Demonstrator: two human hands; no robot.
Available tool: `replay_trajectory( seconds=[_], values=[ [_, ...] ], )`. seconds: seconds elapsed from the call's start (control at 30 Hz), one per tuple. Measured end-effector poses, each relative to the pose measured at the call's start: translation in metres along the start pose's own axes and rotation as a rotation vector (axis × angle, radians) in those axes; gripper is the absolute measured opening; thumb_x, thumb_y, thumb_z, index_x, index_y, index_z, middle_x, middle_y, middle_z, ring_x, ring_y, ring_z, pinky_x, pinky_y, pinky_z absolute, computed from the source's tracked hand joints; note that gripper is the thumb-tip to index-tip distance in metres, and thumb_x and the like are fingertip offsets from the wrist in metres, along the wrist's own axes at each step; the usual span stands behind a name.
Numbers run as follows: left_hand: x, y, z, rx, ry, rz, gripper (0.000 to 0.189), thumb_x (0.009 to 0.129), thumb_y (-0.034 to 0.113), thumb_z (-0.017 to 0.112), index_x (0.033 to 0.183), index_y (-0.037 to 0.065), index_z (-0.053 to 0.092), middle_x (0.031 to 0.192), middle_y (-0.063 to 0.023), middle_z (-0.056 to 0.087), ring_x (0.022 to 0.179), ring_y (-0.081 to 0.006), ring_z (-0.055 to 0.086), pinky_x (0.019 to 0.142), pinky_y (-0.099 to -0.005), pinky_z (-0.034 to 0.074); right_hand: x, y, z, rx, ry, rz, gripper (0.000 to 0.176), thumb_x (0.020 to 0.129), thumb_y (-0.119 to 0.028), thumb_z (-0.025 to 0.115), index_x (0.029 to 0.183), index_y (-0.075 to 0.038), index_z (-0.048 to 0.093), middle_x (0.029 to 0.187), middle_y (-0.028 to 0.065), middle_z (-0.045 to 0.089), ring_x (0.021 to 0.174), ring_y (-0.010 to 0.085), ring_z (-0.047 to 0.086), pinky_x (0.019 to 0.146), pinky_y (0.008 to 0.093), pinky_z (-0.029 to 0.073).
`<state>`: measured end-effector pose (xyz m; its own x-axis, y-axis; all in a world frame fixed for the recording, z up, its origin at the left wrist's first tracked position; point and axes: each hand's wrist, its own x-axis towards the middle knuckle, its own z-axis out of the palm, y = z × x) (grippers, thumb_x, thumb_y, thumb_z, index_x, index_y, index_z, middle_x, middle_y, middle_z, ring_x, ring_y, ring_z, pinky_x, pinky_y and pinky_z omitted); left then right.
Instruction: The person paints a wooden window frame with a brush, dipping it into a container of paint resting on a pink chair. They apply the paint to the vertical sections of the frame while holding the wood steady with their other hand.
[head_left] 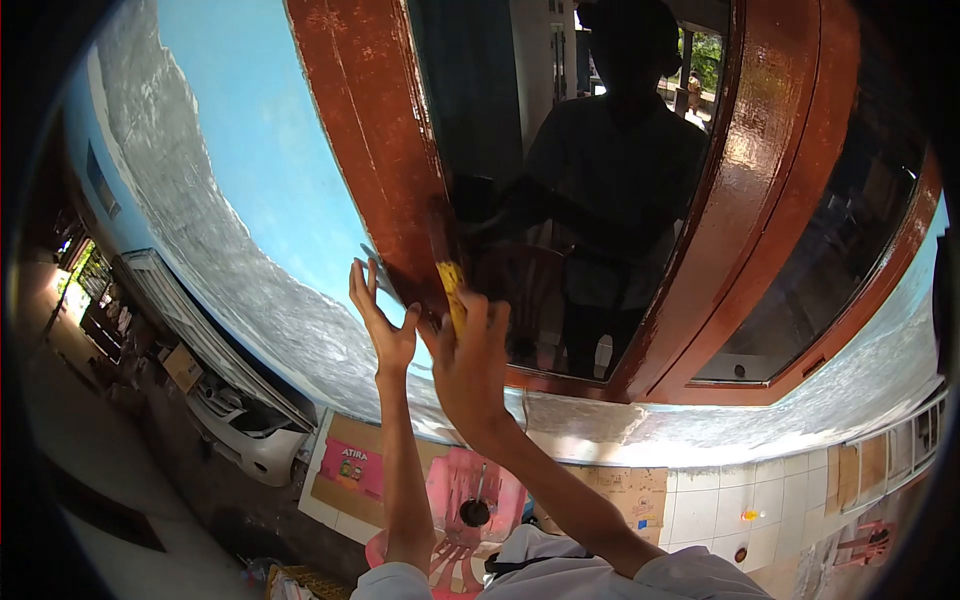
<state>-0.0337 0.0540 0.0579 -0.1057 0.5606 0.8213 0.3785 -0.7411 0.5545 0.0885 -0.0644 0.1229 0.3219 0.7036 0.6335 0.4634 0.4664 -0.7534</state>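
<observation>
White sleeves (545, 565) sit at 6 o'clock, and both arms rise from them toward the view's centre.

Right hand (470, 365) is closed round a brush (451, 285), fingers wrapped low on the yellow handle. This is a short grip, probably for control of the tip. The brush stands near upright, at 12 o'clock from the fist, dark bristles laid on the frame (365, 130).

Left hand (382, 318), at 9 o'clock of the right, holds nothing. Its fingers are wide and extended, tips at the frame's outer edge by the wall (250, 180), seemingly to steady the reach. Contact cannot be told.

Frame is red-brown wood, glossy and streaked. Glass (470, 90) beyond it carries a person's dark reflection. Wall is blue with a rough grey band.

Far below, at 6 o'clock, a pink seat (470, 490) stands near cardboard (610, 482). A white car (245, 430) is at 8 o'clock.
</observation>
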Motion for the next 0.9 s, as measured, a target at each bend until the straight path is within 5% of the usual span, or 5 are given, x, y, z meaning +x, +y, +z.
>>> replay_trajectory(
  seconds=[0.23,0.53,0.67,0.9],
  values=[
    [0.0,-0.006,0.0,-0.001,0.013,-0.009,0.102,0.072,0.003,0.069,0.157,0.003,0.013,0.155,-0.02,0.018,0.146,-0.0378,0.03,0.118,-0.052,0.025,0.035,-0.022,-0.015,0.075,0.082,-0.143,0.032,0.095,-0.002,0.057,0.126,0.0,0.047,0.108,0.0225,0.048,0.089,0.0369,0.062,0.074,0.0422,0.052],
    [0.0,-0.006,0.001,-0.019,0.015,-0.005,0.1,0.075,0.007,0.069,0.156,0.002,0.013,0.155,-0.0202,0.018,0.146,-0.0385,0.029,0.118,-0.0515,0.025,0.021,-0.009,-0.018,0.04,-0.022,-0.012,0.031,0.095,-0.001,0.057,0.125,-0.001,0.047,0.108,0.0241,0.048,0.088,0.0413,0.064,0.071,0.0441,0.053],
    [-0.001,-0.007,0.004,-0.039,0.028,0.007,0.099,0.075,0.008,0.07,0.156,0.002,0.013,0.155,-0.0201,0.017,0.146,-0.0385,0.029,0.118,-0.0516,0.025,0.031,-0.022,-0.018,0.063,0.041,-0.105,0.031,0.095,-0.001,0.057,0.124,-0.001,0.047,0.108,0.0245,0.048,0.089,0.043,0.063,0.071,0.0436,0.052],
    [0.002,-0.003,0.0,-0.034,0.01,0.011,0.101,0.072,0.0,0.068,0.156,0.002,0.013,0.155,-0.02,0.017,0.146,-0.0386,0.028,0.118,-0.0502,0.026,0.035,-0.009,-0.013,0.098,0.047,-0.068,0.028,0.095,-0.003,0.059,0.121,0.002,0.051,0.107,0.022,0.052,0.09,0.0364,0.064,0.074,0.0398,0.052]
  ],
)
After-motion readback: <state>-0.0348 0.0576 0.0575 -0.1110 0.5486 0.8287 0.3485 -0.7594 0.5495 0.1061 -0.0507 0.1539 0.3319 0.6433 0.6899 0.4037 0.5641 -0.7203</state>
